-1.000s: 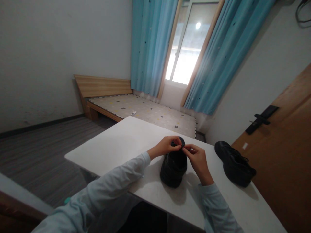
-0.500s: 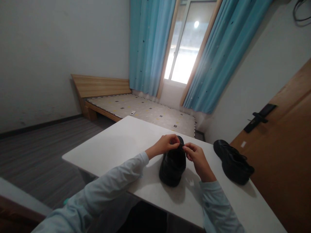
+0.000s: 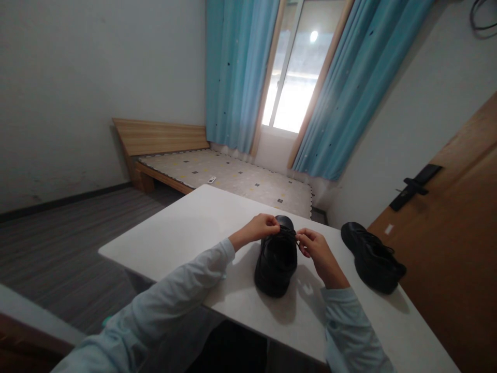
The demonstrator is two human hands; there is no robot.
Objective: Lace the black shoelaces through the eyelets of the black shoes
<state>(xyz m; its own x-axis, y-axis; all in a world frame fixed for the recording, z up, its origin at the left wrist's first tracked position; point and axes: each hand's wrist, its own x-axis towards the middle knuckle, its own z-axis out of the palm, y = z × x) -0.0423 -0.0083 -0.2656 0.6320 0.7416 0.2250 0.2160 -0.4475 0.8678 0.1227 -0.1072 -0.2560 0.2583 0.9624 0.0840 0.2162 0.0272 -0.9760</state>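
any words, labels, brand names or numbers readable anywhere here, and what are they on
None can be read.
Black shoe between the left hand and right hand: no legible brand or mark.
Second black shoe on the white table: no legible mark.
Small white tag on the wooden door: too small to read.
Small object on the bed mattress: too small to read.

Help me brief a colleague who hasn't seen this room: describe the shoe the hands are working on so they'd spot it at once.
On the white table in front of the bed, two black shoes stand. The one meant is the black shoe nearer the table's middle, between the left hand and right hand, which pinch its laces. The other shoe lies untouched by the door-side edge.
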